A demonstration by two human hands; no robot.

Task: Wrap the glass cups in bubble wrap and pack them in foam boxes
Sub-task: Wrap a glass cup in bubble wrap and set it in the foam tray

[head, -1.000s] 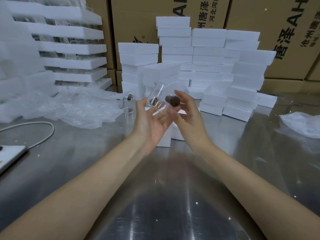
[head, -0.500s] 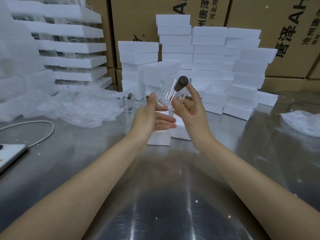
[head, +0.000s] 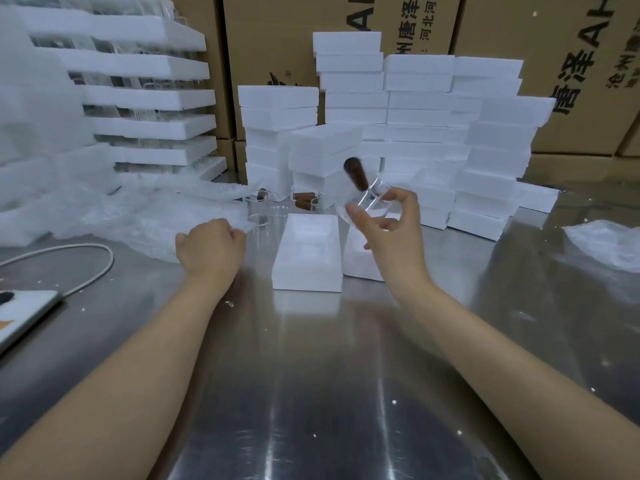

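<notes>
The person's right hand (head: 394,233) is holding up a small clear glass cup with a brown stick handle (head: 367,199). Its thumb and fingers are curling around the glass, just above the middle of the shiny metal table (head: 329,375). The left hand (head: 211,247) is making a loose fist, and it looks like it is pinching the near edge of the big crinkly clear bubble wrap sheet (head: 145,216) lying on the left. This cup is not wearing any wrap yet, so the wrapping of it is only starting. A white foam box (head: 306,251) is sitting open right in front, between the hands, and nothing is lying in it. A second white foam piece (head: 360,261) is sitting beside it, under the right hand. More bare glass cups (head: 259,211) are waiting just behind the open box, so a lot of work is still left. Far back, tall piles of white foam boxes (head: 419,109) are standing in front of brown cardboard cartons (head: 270,36), but I cannot tell if they are full. Stacked white foam trays (head: 152,95) are standing far left. A smaller bit of bubble wrap (head: 606,247) is lying on the right. A white cable (head: 86,271) and a flat white gadget (head: 24,313) are lying near left, close to where the wrap may be pulled.
</notes>
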